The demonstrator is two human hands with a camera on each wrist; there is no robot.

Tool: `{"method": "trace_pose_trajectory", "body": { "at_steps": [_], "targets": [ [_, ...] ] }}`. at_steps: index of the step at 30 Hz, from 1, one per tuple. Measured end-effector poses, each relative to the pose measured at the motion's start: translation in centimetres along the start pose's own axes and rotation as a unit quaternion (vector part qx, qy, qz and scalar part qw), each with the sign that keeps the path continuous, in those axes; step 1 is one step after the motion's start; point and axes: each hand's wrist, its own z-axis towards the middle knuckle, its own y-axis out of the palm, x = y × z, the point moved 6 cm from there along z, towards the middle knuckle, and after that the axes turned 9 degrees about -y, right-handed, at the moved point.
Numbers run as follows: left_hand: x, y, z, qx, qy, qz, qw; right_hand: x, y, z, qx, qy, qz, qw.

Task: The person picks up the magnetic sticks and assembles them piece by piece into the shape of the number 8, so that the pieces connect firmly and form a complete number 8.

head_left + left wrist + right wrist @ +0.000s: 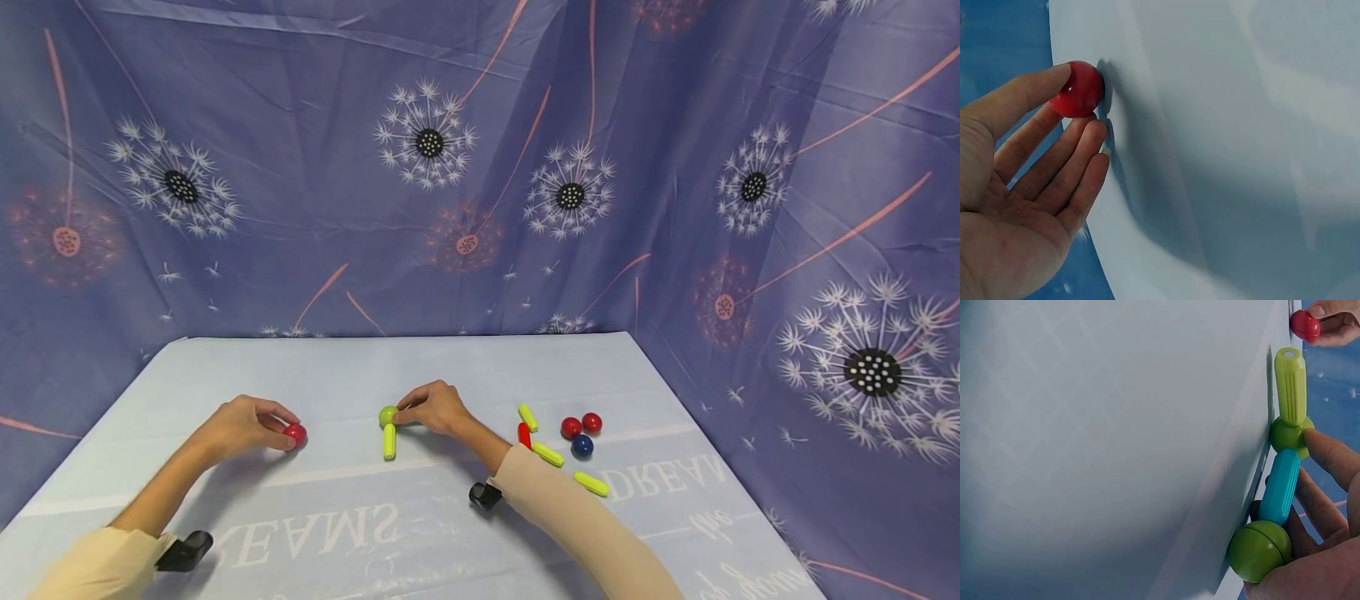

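Observation:
My left hand [243, 432] pinches a glossy red ball [1082, 90] between thumb and fingertips, at or just above the cloth on the left. At mid-table my right hand [438, 408] grips a joined chain of toy rods and balls. In the right wrist view, the chain runs from a yellow-green rod [1291, 387] to a green ball [1291, 436], then a blue rod [1280, 486] and a second green ball [1260, 551] near my palm. A fingertip touches the first green ball. The blue rod and second ball are hidden by the hand in the head view.
Right of my right forearm lie several yellow-green rods [591, 483], a red rod [523, 434], two red balls [572, 428] and a dark blue ball [582, 446]. A pale printed cloth [315, 517] covers the table. Purple dandelion curtains [315, 167] hang behind and to the right.

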Motion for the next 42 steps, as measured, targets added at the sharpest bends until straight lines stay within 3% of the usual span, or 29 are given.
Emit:
{"method": "trace_pose_trajectory", "body": {
  "at_steps": [22, 34, 42],
  "targets": [
    [7.6, 4.8, -1.1, -0.068, 0.087, -0.054, 0.9924, 0.2, 0.1, 0.2, 0.0, 0.002, -0.004, 1.0],
    [9.5, 7.0, -1.8, -0.12, 0.131, -0.078, 0.9811, 0.2, 0.1, 0.2, 0.001, 0.0, -0.012, 0.9999],
    [10.4, 8.0, -1.8, -0.118, 0.156, -0.079, 0.9775, 0.2, 0.1, 0.2, 0.0, -0.003, 0.002, 1.0]
  ]
}}
